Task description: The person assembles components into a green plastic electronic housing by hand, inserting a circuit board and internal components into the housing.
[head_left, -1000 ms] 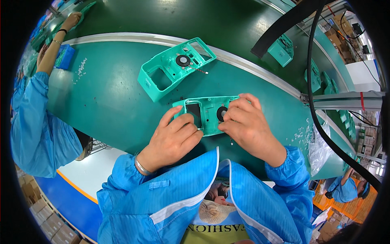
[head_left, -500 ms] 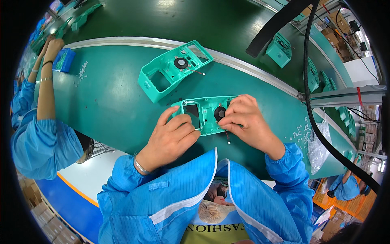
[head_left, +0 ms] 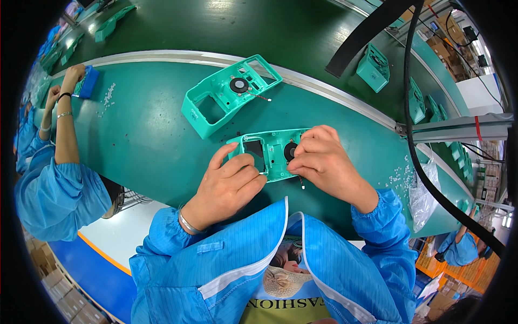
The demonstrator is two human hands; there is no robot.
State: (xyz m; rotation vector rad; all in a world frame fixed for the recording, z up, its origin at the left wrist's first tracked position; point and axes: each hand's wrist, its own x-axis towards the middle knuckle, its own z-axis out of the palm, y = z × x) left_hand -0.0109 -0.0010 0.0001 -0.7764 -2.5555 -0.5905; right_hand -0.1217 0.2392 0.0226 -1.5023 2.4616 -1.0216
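A teal plastic housing [head_left: 274, 141] lies in front of me, its hollow side up. Inside it sits a round black speaker [head_left: 290, 152], partly covered by my fingers. My left hand [head_left: 229, 181] grips the left end of the housing, fingers curled over the edges of its square opening. At the speaker's near right edge, the thumb and fingers of my right hand [head_left: 324, 161] are pinched together; whatever they hold is hidden. A short wire with a white connector [head_left: 303, 187] hangs over the housing's near edge, below the right fingers.
Beyond it lies a second teal housing [head_left: 202, 128] with its own speaker [head_left: 239, 85]. Small white pieces are scattered left [head_left: 108, 100] and right [head_left: 400, 175], beside a clear plastic bag [head_left: 424, 197]. A co-worker's hand [head_left: 74, 75] reaches to a blue bin [head_left: 88, 83]. A black cable [head_left: 408, 108] hangs at right.
My right hand has shifted very slightly left at the speaker, and the hanging wire moved a little. The co-worker's arms shifted near the blue bin. My left hand stays in place.
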